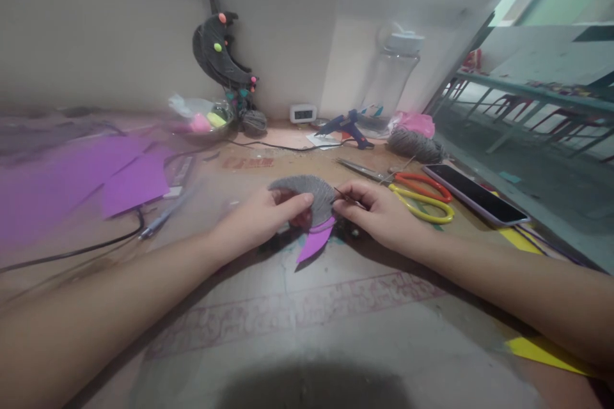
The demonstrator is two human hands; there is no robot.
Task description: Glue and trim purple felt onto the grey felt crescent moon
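Note:
Between my hands is a curved purple paper shape, most of it wound with grey yarn; its bare purple tip points down toward me. My left hand grips the yarn-covered part, thumb on top and fingers beneath. At the right edge of the shape, my right hand pinches a thin dark strand, which looks like yarn. Scissors with orange and yellow handles lie just beyond my right hand. Farther back sits a ball of grey yarn.
Purple paper sheets and a pen lie on the left. A blue glue gun, a small digital clock and a clear bottle stand at the back. A dark crescent leans on the wall. A phone lies right.

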